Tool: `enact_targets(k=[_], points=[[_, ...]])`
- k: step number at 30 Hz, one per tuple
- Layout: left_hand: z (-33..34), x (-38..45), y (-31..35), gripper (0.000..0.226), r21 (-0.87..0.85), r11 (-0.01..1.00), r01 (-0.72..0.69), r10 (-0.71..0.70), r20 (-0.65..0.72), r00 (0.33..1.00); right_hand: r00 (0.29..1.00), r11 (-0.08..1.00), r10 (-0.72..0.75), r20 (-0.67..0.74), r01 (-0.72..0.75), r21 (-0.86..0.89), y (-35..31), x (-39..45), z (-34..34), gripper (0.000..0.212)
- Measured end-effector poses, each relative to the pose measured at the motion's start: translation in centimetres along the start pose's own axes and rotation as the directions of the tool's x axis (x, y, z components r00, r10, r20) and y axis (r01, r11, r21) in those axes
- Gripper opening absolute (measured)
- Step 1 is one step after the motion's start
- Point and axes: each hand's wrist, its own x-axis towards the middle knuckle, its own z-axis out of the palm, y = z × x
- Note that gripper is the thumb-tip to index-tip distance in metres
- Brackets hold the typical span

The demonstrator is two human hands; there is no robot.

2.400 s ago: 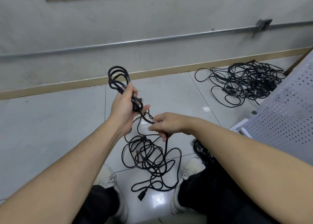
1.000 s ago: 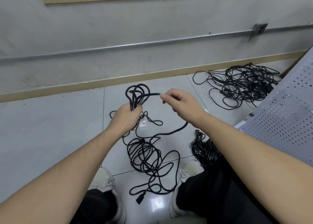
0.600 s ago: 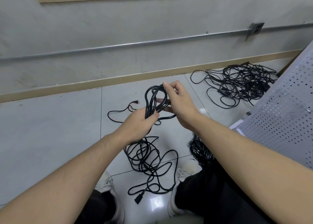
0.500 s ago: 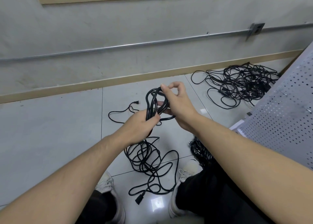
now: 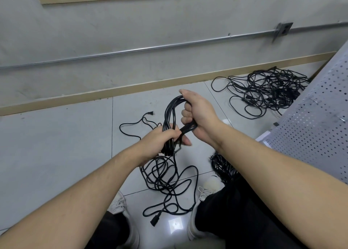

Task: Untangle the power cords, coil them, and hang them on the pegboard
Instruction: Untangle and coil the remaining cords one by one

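Leftmost, a loose cord end (image 5: 131,125) with its small plug trails flat over the pale glossy floor tiles (image 5: 56,145). Next, the left hand (image 5: 160,141) has its fingers curled tight round the lower part of the coiled cord (image 5: 169,114), a bundle of smooth black rubbery loops standing nearly upright, long axis running near to far, its bend at the far end. Below it a slack tangle (image 5: 165,179) of the same cord lies on the tiles between two white shoes. Rightward, the right hand (image 5: 197,114) wraps its fingers round the coil's far bend and right side. Farther right lies a tangled cord heap (image 5: 267,92), then a perforated grey metal pegboard (image 5: 323,128).
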Motion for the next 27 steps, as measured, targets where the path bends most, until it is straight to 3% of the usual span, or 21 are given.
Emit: enact_targets(k=[4, 8, 14, 16, 19, 21, 25, 27], points=[[0.2, -0.1, -0.1, 0.024, -0.133, 0.991, 0.001, 0.006, 0.048, 0.999, 0.995, 0.989, -0.102, -0.016, 0.1, -0.108, 0.2, 0.0, 0.1, 0.009], [0.5, -0.3, 0.0, 0.02, -0.227, 0.974, -0.014, 0.041, 0.113, 0.993, 0.973, 0.954, -0.227, -0.047, 0.213, -0.209, 0.3, 0.3, 0.2, 0.027], [0.5, -0.2, 0.0, 0.014, -0.207, 0.978, 0.016, 0.004, 0.097, 0.995, 0.925, 0.865, -0.352, -0.141, 0.265, -0.425, 0.5, 0.6, 0.3, 0.037], [0.5, -0.2, -0.1, 0.012, -0.195, 0.981, 0.008, -0.003, 0.029, 1.0, 0.952, 0.874, -0.29, -0.095, 0.224, -0.432, 0.4, 0.5, 0.2, 0.037], [0.3, -0.2, -0.1, 0.018, -0.222, 0.975, -0.029, 0.015, -0.066, 0.998, 0.999, 0.953, -0.027, -0.033, 0.016, -0.302, 0.5, 0.5, -0.2, 0.046], [-0.1, -0.2, 0.2, 0.019, -0.261, 0.963, -0.062, 0.031, -0.122, 0.992, 0.995, 0.937, 0.1, 0.02, -0.088, -0.339, 1.2, 0.6, -0.5, 0.039], [-1.6, 0.2, 0.8, 0.018, -0.401, 0.907, -0.13, 0.021, -0.266, 0.964, 0.907, 0.873, 0.312, 0.284, -0.155, -0.463, 2.5, 0.9, -1.2, 0.045], [-2.6, 0.6, 0.8, 0.019, -0.467, 0.867, -0.177, 0.011, -0.338, 0.941, 0.849, 0.808, 0.365, 0.382, -0.085, -0.583, 2.7, 0.6, -1.4, 0.046]])
